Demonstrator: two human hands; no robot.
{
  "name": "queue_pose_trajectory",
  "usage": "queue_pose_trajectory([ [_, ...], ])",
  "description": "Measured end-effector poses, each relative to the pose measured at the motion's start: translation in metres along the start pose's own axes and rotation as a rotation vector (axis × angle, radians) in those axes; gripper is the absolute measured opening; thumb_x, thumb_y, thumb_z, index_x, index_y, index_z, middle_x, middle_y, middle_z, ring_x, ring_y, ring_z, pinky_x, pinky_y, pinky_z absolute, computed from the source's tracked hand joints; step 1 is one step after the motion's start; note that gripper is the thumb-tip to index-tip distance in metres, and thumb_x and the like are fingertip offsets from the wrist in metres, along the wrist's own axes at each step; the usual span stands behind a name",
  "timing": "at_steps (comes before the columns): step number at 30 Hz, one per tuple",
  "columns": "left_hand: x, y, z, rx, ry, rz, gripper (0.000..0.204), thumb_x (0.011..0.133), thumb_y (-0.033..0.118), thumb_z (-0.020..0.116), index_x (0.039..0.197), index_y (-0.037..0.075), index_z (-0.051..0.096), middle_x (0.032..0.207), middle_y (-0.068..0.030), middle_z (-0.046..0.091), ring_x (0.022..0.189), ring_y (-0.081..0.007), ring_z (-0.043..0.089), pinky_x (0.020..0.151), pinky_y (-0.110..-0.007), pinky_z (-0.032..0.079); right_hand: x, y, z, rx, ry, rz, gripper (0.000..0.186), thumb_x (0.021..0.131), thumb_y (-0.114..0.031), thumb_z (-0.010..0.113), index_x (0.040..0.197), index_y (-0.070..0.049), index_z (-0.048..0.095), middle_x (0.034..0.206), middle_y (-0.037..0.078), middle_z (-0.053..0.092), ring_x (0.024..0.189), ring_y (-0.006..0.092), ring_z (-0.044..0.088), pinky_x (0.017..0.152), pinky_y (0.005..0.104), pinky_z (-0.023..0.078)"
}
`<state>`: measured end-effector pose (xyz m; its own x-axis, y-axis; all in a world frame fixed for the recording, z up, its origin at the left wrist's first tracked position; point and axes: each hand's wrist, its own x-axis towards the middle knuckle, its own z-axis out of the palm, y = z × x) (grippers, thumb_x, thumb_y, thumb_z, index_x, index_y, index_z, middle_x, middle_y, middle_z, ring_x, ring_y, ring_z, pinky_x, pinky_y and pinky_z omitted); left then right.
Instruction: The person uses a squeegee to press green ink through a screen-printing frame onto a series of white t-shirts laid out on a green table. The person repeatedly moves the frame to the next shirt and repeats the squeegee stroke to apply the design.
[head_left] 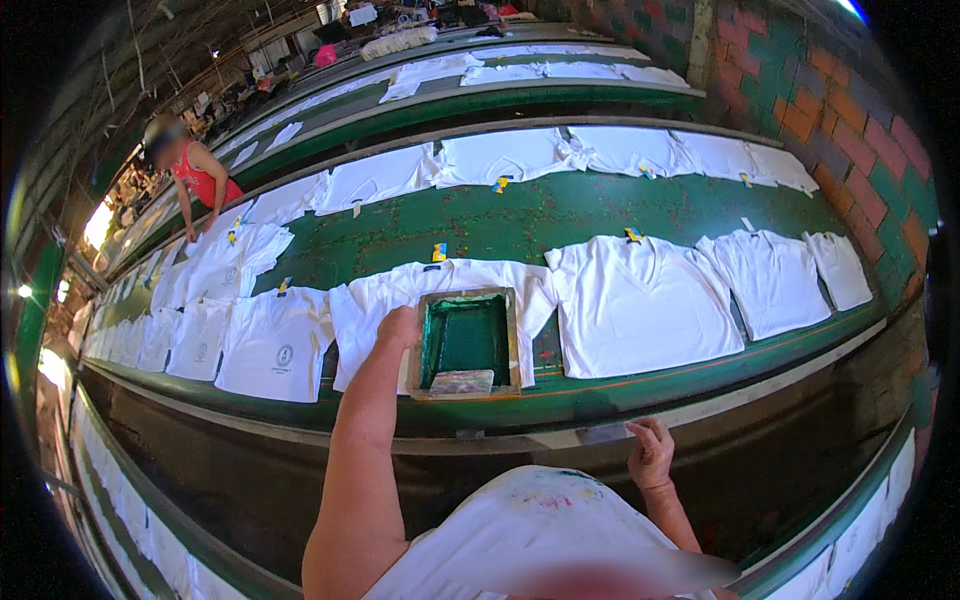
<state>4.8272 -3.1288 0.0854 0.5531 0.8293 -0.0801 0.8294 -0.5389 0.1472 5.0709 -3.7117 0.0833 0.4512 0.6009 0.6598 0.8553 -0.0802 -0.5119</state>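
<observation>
My left hand (400, 328) is closed on the left side of a screen-printing frame (516, 345). The frame lies on a white T-shirt (375, 300), covering its middle, and has a dark green mesh (466, 335) smeared with ink around the edges. A pale, stained block (462, 382), perhaps a squeegee, rests across the frame's near end. My right hand (652, 452) hovers by the table's front edge, fingers loosely curled and a gap before the thumb; nothing shows in it. To the left, a T-shirt (262, 345) carries a small dark round print; the T-shirt (640, 310) to the right looks plain.
More white T-shirts lie in rows on the long green table (400, 215). Another person in a red top (205, 180) leans over its far left part. Further shirt-covered tables stand behind and along the lower rim. A painted block wall (850, 130) rises at right.
</observation>
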Motion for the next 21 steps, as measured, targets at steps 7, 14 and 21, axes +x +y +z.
queue_pose_trajectory([
  [7, -0.067, 0.011, 0.043, -0.331, 0.296, -0.282, 0.027, 0.091, 0.025, 0.082, 0.105, 0.002, 0.084, 0.107, -0.0250, 0.082, 0.105, -0.0445, 0.079, 0.094, -0.054, 0.061, 0.002, 0.038, -0.023, 0.073, 0.021, 0.047, 0.046, 0.078, 0.016, 0.059, 0.116, -0.005, 0.076, 0.116, 0.020, 0.075, 0.104, 0.0424, 0.075, 0.088, 0.0480, 0.062],
  [14, -0.097, 0.035, 0.046, -0.448, 0.403, -0.326, 0.036, 0.086, 0.028, 0.088, 0.107, 0.000, 0.083, 0.103, -0.0234, 0.082, 0.101, -0.0451, 0.078, 0.093, -0.052, 0.060, 0.020, 0.032, -0.015, 0.091, -0.011, -0.029, 0.044, 0.079, 0.015, 0.063, 0.115, -0.005, 0.076, 0.116, 0.018, 0.075, 0.101, 0.0408, 0.073, 0.084, 0.0481, 0.062],
  [21, -0.096, 0.029, 0.055, -0.514, 0.423, -0.355, 0.039, 0.083, 0.023, 0.091, 0.109, -0.004, 0.081, 0.101, -0.0229, 0.082, 0.098, -0.0430, 0.079, 0.090, -0.050, 0.060, 0.027, 0.030, -0.010, 0.096, -0.101, -0.025, 0.045, 0.079, 0.017, 0.062, 0.117, -0.004, 0.076, 0.118, 0.019, 0.075, 0.102, 0.0414, 0.073, 0.085, 0.0485, 0.061],
])
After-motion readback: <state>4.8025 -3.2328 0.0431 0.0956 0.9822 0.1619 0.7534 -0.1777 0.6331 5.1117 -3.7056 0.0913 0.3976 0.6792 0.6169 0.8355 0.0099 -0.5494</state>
